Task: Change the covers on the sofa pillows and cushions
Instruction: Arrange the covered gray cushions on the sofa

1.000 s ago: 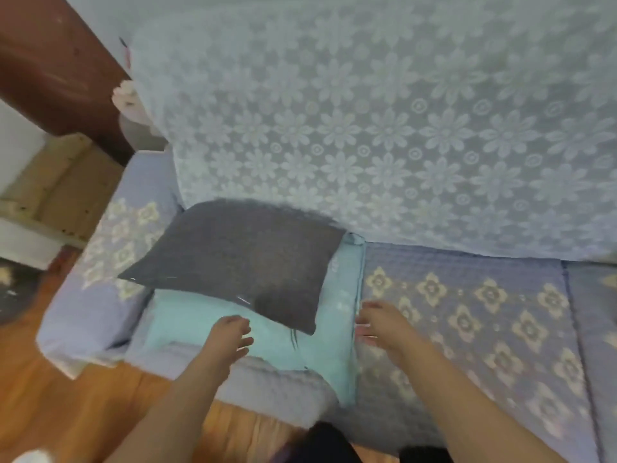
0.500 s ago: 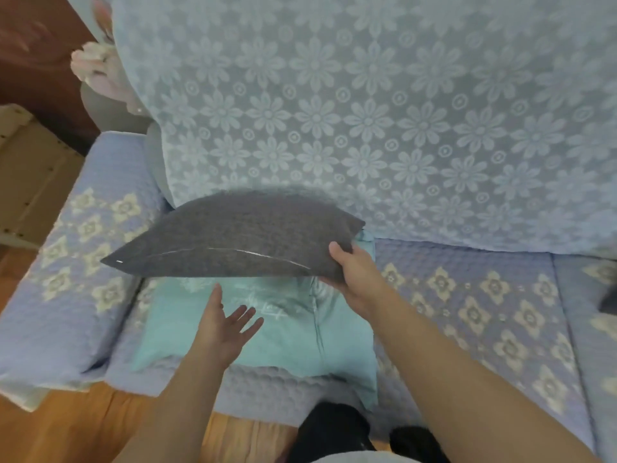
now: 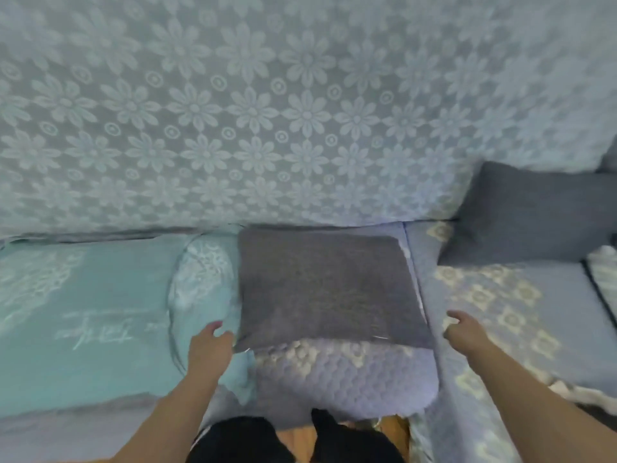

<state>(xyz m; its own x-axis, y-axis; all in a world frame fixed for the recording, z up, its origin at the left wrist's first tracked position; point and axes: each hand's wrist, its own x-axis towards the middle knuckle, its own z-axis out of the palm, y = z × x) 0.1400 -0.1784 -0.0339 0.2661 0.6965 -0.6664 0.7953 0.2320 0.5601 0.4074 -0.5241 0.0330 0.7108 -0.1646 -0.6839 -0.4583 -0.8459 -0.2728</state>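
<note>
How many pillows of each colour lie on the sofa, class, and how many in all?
Grey pillows: 2, one in the middle and one at the far right
Teal pillows: 1, at the left
Total: 3

A grey pillow [image 3: 329, 289] is laid flat on the sofa seat [image 3: 347, 372], beside a teal cushion [image 3: 83, 315].
</note>
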